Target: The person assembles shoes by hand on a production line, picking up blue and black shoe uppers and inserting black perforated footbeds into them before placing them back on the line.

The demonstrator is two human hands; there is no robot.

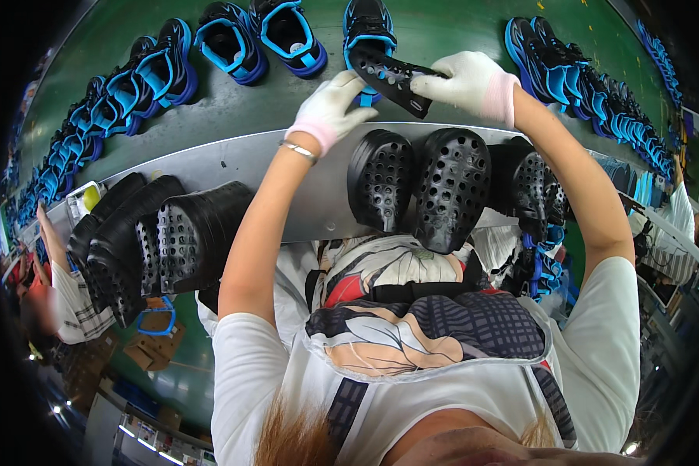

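My right hand (pixel 474 87), in a white glove with a pink cuff, pinches the heel end of a black perforated insole (pixel 396 81). The insole's other end reaches into the opening of a black and blue sneaker (pixel 367 23) standing on the green surface. My left hand (pixel 330 107), gloved the same way, is at the sneaker's left side near the collar. Its thumb stands apart from the fingers, and the fingertips are close to the insole's edge; whether they touch it cannot be made out. Just below my hands, stacks of black perforated insoles (pixel 452 186) rest on a metal ledge (pixel 311 198).
Two sneakers (pixel 287 39) stand left of the middle one. Rows of sneakers curve along the left (pixel 132 85) and right (pixel 590 89) of the green surface (pixel 450 23). More insole stacks (pixel 190 233) lie at the ledge's left. Other people (pixel 62 303) are at both sides.
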